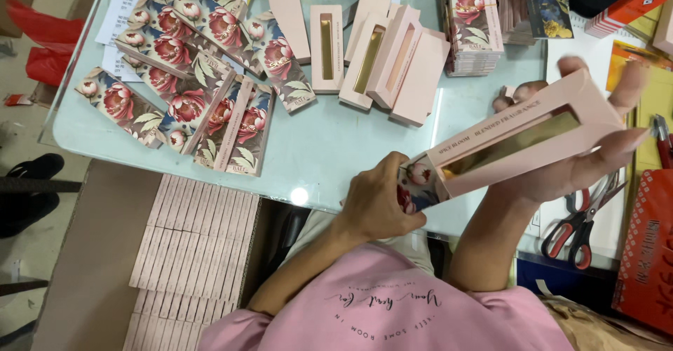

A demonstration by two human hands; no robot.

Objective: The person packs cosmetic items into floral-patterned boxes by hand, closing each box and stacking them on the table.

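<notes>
My right hand (589, 147) cradles the pink box (522, 137), fingers spread along it above the table's near right edge; my left hand (378, 200) pinches its floral sleeve (415, 186) at the box's left end.

- I get bright, even light from overhead, with colours clean and nothing washed out.
- A small round glare spot sits on the glass tabletop (301, 195) near its front edge.
- Shadows under the floral boxes (203, 105) are soft and short.
- The pink box (519, 140) looks sharp; I see slight bending at the corners, and the floor is dimmer.
</notes>
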